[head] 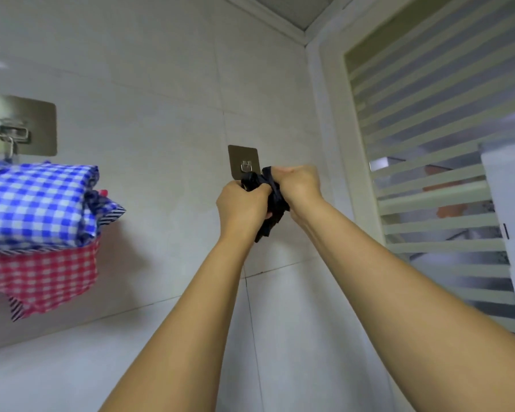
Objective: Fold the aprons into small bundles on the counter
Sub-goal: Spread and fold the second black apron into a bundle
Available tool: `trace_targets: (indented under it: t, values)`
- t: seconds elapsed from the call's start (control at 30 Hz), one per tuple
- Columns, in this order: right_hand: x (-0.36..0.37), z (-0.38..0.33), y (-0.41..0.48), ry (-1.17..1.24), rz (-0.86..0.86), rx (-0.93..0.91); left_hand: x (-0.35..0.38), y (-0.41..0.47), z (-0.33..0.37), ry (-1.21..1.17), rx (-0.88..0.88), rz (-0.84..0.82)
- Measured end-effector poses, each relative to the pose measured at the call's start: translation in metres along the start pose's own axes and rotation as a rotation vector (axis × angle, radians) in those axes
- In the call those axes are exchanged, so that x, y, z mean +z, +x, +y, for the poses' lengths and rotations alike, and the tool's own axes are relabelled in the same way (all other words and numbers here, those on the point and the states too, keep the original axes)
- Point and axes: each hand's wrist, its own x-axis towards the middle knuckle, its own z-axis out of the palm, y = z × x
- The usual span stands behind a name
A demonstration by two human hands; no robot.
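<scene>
Both arms reach up toward the tiled wall. A small dark navy apron bundle [272, 203] is bunched between my hands right below a metal adhesive wall hook [244, 162]. My left hand [241, 208] grips the bundle from the left. My right hand [298, 182] grips it from the right and above, fingers curled over the cloth. Whether the cloth is caught on the hook is hidden by my hands. At the left, a blue-checked apron bundle [36, 203] and a red-checked apron [45, 275] hang from another wall hook [12, 133].
The white tiled wall [161, 99] fills the view. A frosted striped glass door [440, 144] with a pale frame stands at the right. No counter shows in the frame.
</scene>
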Motion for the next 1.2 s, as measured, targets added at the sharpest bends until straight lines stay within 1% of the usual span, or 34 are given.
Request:
trace_targets:
  t: [0.2, 0.3, 0.33, 0.43, 0.5, 0.6, 0.67, 0.77, 0.83, 0.93, 1.0, 1.07, 1.13, 1.2]
  values:
    - [0.007, -0.006, 0.018, -0.229, -0.065, -0.033, -0.002, 0.011, -0.014, 0.309, 0.072, 0.007]
    - [0.006, -0.013, 0.025, -0.369, -0.114, -0.033, -0.004, -0.001, -0.016, 0.411, 0.153, 0.033]
    - [0.007, -0.017, 0.026, -0.428, -0.136, -0.047, -0.007, -0.008, -0.018, 0.467, 0.193, 0.049]
    - [0.006, -0.028, 0.029, -0.589, -0.202, -0.102, -0.013, -0.032, -0.035, 0.783, 0.271, 0.177]
    - [0.005, -0.033, 0.029, -0.673, -0.254, -0.123, -0.011, -0.038, -0.051, 0.916, 0.305, 0.231]
    - [0.002, -0.036, 0.027, -0.728, -0.326, -0.15, -0.009, -0.03, -0.07, 0.964, 0.437, 0.292]
    - [-0.001, -0.038, 0.03, -0.74, -0.379, -0.149, -0.012, -0.023, -0.074, 0.925, 0.495, 0.293]
    - [0.001, -0.041, 0.032, -0.781, -0.459, -0.141, -0.018, -0.016, -0.07, 0.91, 0.5, 0.264]
    - [0.007, -0.04, 0.027, -0.808, -0.513, -0.173, -0.021, -0.013, -0.067, 0.913, 0.483, 0.258]
    - [0.014, -0.034, 0.018, -0.826, -0.51, -0.238, -0.025, -0.006, -0.062, 0.941, 0.464, 0.238]
    - [0.011, -0.029, 0.017, -0.755, -0.518, -0.249, -0.027, -0.001, -0.058, 0.944, 0.475, 0.246]
    - [0.002, -0.022, 0.018, -0.637, -0.539, -0.221, -0.027, 0.006, -0.054, 0.966, 0.476, 0.241]
    - [-0.009, -0.007, 0.017, -0.54, -0.501, -0.162, -0.027, 0.011, -0.053, 0.991, 0.492, 0.241]
    - [-0.017, 0.009, 0.016, -0.455, -0.446, -0.163, -0.027, 0.013, -0.053, 0.981, 0.502, 0.257]
